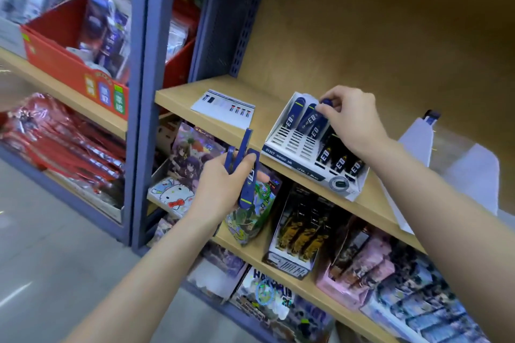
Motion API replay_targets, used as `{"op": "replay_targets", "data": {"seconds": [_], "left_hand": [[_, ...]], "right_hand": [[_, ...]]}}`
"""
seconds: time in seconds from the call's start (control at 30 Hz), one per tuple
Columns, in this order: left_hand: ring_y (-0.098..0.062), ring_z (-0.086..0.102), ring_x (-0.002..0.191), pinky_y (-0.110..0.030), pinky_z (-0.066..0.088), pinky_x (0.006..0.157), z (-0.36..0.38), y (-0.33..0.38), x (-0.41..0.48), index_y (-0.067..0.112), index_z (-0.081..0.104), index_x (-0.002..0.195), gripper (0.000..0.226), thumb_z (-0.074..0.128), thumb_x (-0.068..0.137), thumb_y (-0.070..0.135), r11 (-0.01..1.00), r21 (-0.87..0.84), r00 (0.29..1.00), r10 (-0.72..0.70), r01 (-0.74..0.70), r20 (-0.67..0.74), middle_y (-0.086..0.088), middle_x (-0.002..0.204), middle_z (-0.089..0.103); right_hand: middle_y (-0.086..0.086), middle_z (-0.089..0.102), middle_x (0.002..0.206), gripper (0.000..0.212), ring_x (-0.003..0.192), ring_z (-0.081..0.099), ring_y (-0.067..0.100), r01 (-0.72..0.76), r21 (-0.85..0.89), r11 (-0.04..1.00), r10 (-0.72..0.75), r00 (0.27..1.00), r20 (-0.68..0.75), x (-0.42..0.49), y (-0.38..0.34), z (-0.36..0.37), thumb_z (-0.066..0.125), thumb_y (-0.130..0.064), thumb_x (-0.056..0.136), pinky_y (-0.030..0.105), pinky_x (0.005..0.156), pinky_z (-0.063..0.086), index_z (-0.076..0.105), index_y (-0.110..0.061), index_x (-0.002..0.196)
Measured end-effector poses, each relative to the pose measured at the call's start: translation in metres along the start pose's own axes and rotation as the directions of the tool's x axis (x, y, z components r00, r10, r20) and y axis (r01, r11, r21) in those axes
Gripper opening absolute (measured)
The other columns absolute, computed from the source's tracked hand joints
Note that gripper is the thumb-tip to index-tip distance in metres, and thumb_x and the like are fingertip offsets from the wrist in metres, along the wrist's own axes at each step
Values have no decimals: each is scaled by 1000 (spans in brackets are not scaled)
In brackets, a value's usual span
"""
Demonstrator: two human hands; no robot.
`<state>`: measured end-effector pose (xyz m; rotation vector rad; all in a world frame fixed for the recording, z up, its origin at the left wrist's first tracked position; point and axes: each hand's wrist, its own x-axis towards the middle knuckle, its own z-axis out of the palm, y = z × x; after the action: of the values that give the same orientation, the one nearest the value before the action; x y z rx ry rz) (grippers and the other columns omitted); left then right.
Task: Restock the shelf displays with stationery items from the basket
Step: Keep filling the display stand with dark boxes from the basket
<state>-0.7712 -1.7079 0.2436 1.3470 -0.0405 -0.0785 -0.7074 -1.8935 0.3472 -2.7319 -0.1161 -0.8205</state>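
The wooden shelf [211, 97] carries a white display tray [292, 154] close to its front edge, right of the middle. The slots of the tray run from the front edge of the shelf toward its back, and every pack in it lies along that same line, leaning backward. Three blue packs fill the back of the left slots, and black packs [340, 161] fill the front of the right slots. The front part of the left slots is empty, so I judge the next packs belong there.

The right hand [351, 117] is over the back of the tray, wrist bent down. Its fingertips pinch the top end of the third blue pack [316, 128], which is already lying in its slot.

The left hand [220, 189] is lower, in front of and below the front edge of the shelf, left of the tray. It grips a few spare blue packs [250, 175], fanned out with their long axis nearly upright. The right hand is the nearer one to the tray, so each spare must go up and to the right, then be turned to the slot line. The basket is not in view.
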Motion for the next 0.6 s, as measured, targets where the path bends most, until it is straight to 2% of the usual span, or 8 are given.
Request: {"op": "replay_targets", "data": {"seconds": [0.1, 0.17, 0.27, 0.4, 0.6], "left_hand": [[-4, 25, 27, -13, 21, 32, -4, -1, 6, -8, 59, 108, 37, 44, 100, 25, 1000, 18, 1000, 17, -17, -20, 9, 33, 48], [-2, 28, 26, -11, 22, 32, -5, -2, 10, -7, 59, 107, 36, 44, 100, 25, 1000, 2, 999, 14, -14, -42, 10, 34, 49], [-3, 29, 26, -11, 23, 32, -6, -4, 14, -4, 58, 108, 32, 46, 100, 24, 999, -32, 998, 14, -16, -67, 6, 44, 59], [-2, 28, 25, -10, 21, 32, -5, -5, 16, -8, 58, 109, 36, 45, 100, 25, 1000, -28, 997, 3, -5, -78, 9, 33, 48], [-2, 28, 24, -10, 21, 32, -3, -8, 18, -8, 58, 110, 37, 45, 100, 25, 1000, -29, 997, 6, -8, -82, 8, 34, 50]], "right_hand": [[4, 61, 83, 12, 81, 56, 19, -7, -21, 1000, 8, 999, 49, 7, 1, 6, 62, -17, 90, 32, 81, 48, 69, -11, 97], [6, 63, 82, 10, 80, 57, 20, 4, -30, 1000, -2, 996, 89, 12, 2, 5, 63, -18, 90, 27, 76, 44, 70, -12, 94], [7, 64, 82, 9, 82, 56, 19, 18, -67, 998, -7, 988, 154, 20, 5, 1, 64, -18, 89, 24, 75, 40, 71, -14, 94], [11, 68, 85, 9, 80, 59, 19, 28, -95, 995, -4, 969, 247, 25, 7, 1, 64, -15, 89, 24, 75, 43, 70, -12, 94], [9, 65, 87, 19, 83, 60, 23, 51, -102, 993, -24, 970, 243, 32, 6, 4, 71, -15, 84, 30, 82, 48, 72, -10, 102]]}}
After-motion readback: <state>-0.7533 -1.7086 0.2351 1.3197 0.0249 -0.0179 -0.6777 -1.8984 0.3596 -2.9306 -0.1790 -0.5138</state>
